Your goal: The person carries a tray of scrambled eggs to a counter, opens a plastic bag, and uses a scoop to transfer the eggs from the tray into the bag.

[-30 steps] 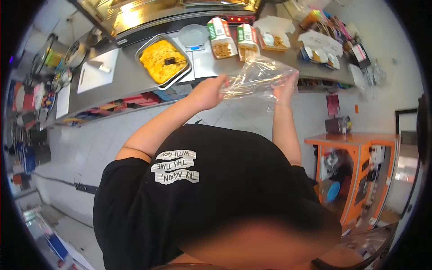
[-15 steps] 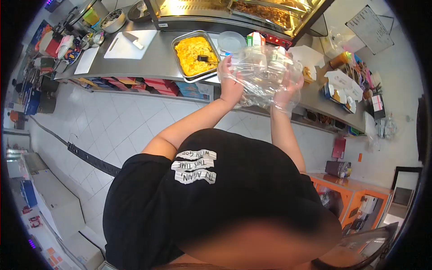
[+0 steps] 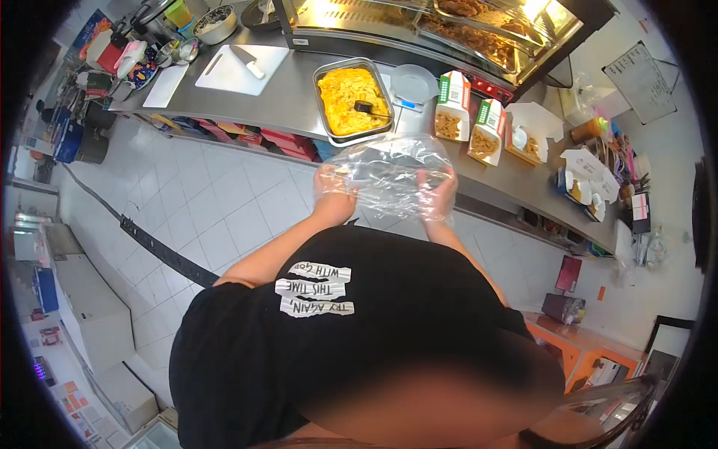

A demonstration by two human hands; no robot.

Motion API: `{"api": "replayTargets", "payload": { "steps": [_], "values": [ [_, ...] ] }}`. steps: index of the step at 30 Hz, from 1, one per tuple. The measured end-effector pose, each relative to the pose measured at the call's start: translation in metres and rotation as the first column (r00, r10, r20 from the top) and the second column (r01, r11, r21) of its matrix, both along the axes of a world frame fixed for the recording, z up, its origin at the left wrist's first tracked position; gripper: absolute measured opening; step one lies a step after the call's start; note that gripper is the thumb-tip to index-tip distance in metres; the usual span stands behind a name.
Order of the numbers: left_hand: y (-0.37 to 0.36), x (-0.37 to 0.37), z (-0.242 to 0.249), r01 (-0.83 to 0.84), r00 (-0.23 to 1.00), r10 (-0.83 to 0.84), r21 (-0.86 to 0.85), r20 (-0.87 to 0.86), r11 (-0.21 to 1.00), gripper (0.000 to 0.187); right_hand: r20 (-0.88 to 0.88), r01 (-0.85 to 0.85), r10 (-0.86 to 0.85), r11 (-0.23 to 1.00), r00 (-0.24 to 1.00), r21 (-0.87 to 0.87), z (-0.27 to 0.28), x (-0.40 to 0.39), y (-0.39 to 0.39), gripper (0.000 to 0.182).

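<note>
A crumpled clear plastic bag (image 3: 393, 168) is stretched between my two hands, in front of my chest and off the counter's front edge. My left hand (image 3: 334, 196) grips its left side, fingers curled into the film. On the opposite side, my right hand (image 3: 440, 193) is closed on the bag, with clear film also round the wrist. Just beyond the bag stands a metal tray (image 3: 318, 93) of yellow food (image 3: 348, 97), a black-handled scoop (image 3: 363, 107) resting in it. To its right are a kitchen scale (image 3: 407, 103) with a round translucent dish (image 3: 413, 82) and open food boxes (image 3: 487, 133).
A white cutting board (image 3: 232, 81) with a knife (image 3: 250, 63) lies on the steel counter (image 3: 299, 97). A lit glass display case (image 3: 359, 22) stands behind. More boxes (image 3: 591, 176) and a sauce bottle (image 3: 588, 131) are at right. A dark cable strip (image 3: 161, 251) crosses the tiled floor.
Both hands have drawn the plastic bag back towards my body and to the left, off the counter. The food boxes and scale it was covering now show. The view has shifted a little.
</note>
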State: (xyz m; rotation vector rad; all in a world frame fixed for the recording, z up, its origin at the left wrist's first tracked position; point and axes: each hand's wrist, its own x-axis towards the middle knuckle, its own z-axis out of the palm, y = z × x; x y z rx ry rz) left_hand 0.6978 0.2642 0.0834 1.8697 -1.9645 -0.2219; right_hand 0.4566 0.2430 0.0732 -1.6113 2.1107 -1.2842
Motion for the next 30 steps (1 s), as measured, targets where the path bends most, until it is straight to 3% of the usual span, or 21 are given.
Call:
{"api": "replayTargets", "payload": {
  "steps": [2, 3, 4, 5, 7, 9, 12, 14, 15, 16, 18, 19, 22, 23, 25, 28, 30],
  "values": [
    [-0.009, 0.02, -0.003, -0.188, 0.967, 0.226, 0.268, -0.119, 0.945, 0.064, -0.052, -0.191, 0.189, 0.981, 0.981, -0.036, 0.015, 0.034, 0.006, 0.073],
    [-0.019, 0.029, 0.002, -0.283, 0.935, 0.32, 0.225, -0.15, 0.932, 0.062, -0.064, -0.242, 0.239, 0.97, 0.969, -0.037, 0.018, 0.048, 0.003, 0.072],
    [-0.031, 0.036, 0.017, -0.211, 0.774, 0.292, 0.207, -0.561, 0.955, 0.06, -0.077, -0.293, 0.289, 0.955, 0.954, -0.038, 0.019, 0.063, -0.003, 0.071],
    [-0.044, 0.039, 0.032, -0.155, 0.46, 0.21, 0.154, -0.863, 0.976, 0.058, -0.091, -0.342, 0.337, 0.939, 0.937, -0.04, 0.023, 0.077, -0.01, 0.069],
    [-0.073, 0.044, 0.053, 0.0, 0.14, -0.01, -0.01, -0.99, 1.0, 0.054, -0.145, -0.36, 0.35, 0.932, 0.926, -0.049, 0.049, 0.104, -0.035, 0.07],
    [-0.11, 0.046, 0.064, 0.288, 0.256, -0.24, -0.163, -0.937, 0.944, 0.051, -0.192, -0.354, 0.346, 0.935, 0.918, -0.01, 0.064, 0.135, -0.064, 0.069],
    [-0.212, 0.068, 0.048, 0.101, 0.758, -0.391, -0.498, -0.522, 0.861, 0.046, -0.161, -0.278, 0.286, 0.958, 0.945, 0.07, 0.062, 0.181, -0.114, 0.073],
    [-0.292, 0.11, 0.05, -0.244, 0.697, -0.153, -0.433, -0.701, 0.868, 0.047, -0.161, -0.377, 0.412, 0.902, 0.897, 0.212, 0.08, 0.208, -0.132, 0.068],
    [-0.315, 0.138, 0.061, -0.195, 0.37, -0.258, -0.346, -0.892, 0.918, 0.049, -0.149, -0.421, 0.476, 0.858, 0.866, 0.293, 0.089, 0.216, -0.138, 0.066],
    [-0.328, 0.162, 0.078, -0.118, -0.015, -0.269, -0.266, -0.963, 0.957, 0.052, 0.016, -0.672, 0.699, 0.681, 0.715, 0.29, 0.094, 0.222, -0.146, 0.062],
    [-0.326, 0.187, 0.113, 0.06, 0.003, -0.356, -0.355, -0.935, 0.933, 0.059, 0.32, -0.978, 0.925, 0.177, 0.204, 0.11, 0.102, 0.234, -0.166, 0.054],
    [-0.331, 0.197, 0.116, 0.105, -0.084, -0.331, -0.339, -0.94, 0.935, 0.059, 0.442, -0.994, 0.891, 0.111, 0.104, 0.01, 0.105, 0.239, -0.171, 0.043],
    [-0.348, 0.224, 0.128, 0.219, -0.303, -0.26, -0.332, -0.917, 0.918, 0.063, 0.834, -0.866, 0.5, 0.282, -0.234, -0.412, 0.107, 0.227, -0.175, 0.037],
    [-0.354, 0.233, 0.133, 0.235, -0.365, -0.249, -0.347, -0.897, 0.908, 0.066, 0.858, -0.839, 0.478, 0.377, -0.186, -0.392, 0.114, 0.217, -0.174, 0.033],
    [-0.36, 0.242, 0.141, 0.255, -0.423, -0.24, -0.369, -0.874, 0.894, 0.071, 0.837, -0.842, 0.524, 0.515, 0.16, -0.162, 0.098, 0.189, -0.183, 0.027],
    [-0.358, 0.235, 0.149, 0.336, -0.358, -0.321, -0.442, -0.877, 0.832, 0.071, 0.752, -0.508, 0.322, 0.861, 0.575, 0.02, 0.066, 0.183, -0.198, 0.019],
    [-0.356, 0.223, 0.143, 0.228, -0.285, -0.365, -0.433, -0.886, 0.872, 0.069, 0.705, -0.495, 0.39, 0.866, 0.592, -0.063, 0.061, 0.196, -0.205, 0.022]
  ]
}}
